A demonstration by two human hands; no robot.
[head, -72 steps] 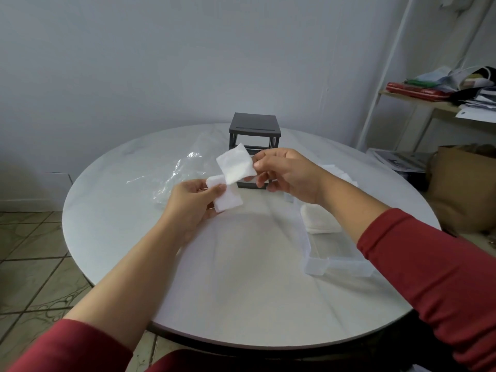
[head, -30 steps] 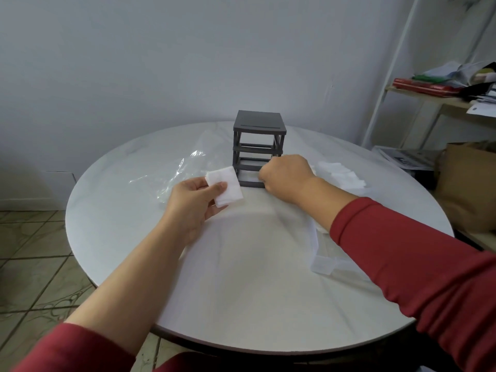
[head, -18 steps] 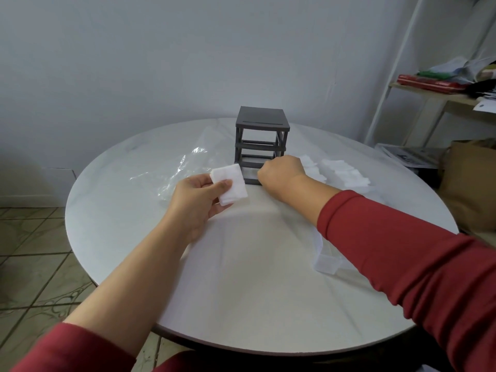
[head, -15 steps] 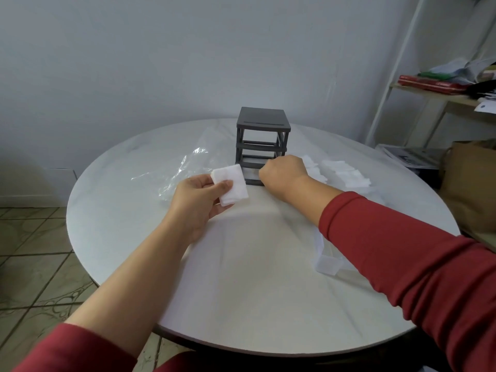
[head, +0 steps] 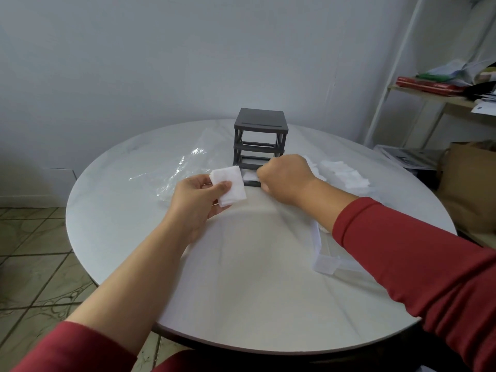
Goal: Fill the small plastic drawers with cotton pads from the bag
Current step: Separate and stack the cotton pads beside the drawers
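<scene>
Since the frame half a second back, little has shifted: the right hand (head: 285,179) stays curled at the foot of the dark drawer frame (head: 259,142), and the left hand (head: 197,200) has kept its grip on the cotton pads (head: 229,185).

From the head camera, the right hand's fingers are folded under and turned away, so I cannot tell whether they hold anything; they also hide the front of the frame's lowest slot, where only a sliver of white shows. The left hand is closed, thumb on top, pinching a small stack of square pads just left of that slot and close to the right knuckles. A clear drawer (head: 322,260) lies on the round white table (head: 241,291) under the right forearm, which covers most of it, so its contents are hard to make out. More loose pads (head: 342,174) lie heaped behind the right wrist, right of the frame. The crumpled clear bag (head: 177,173) sits left of the frame, beyond the left hand, faint against the tabletop.
</scene>
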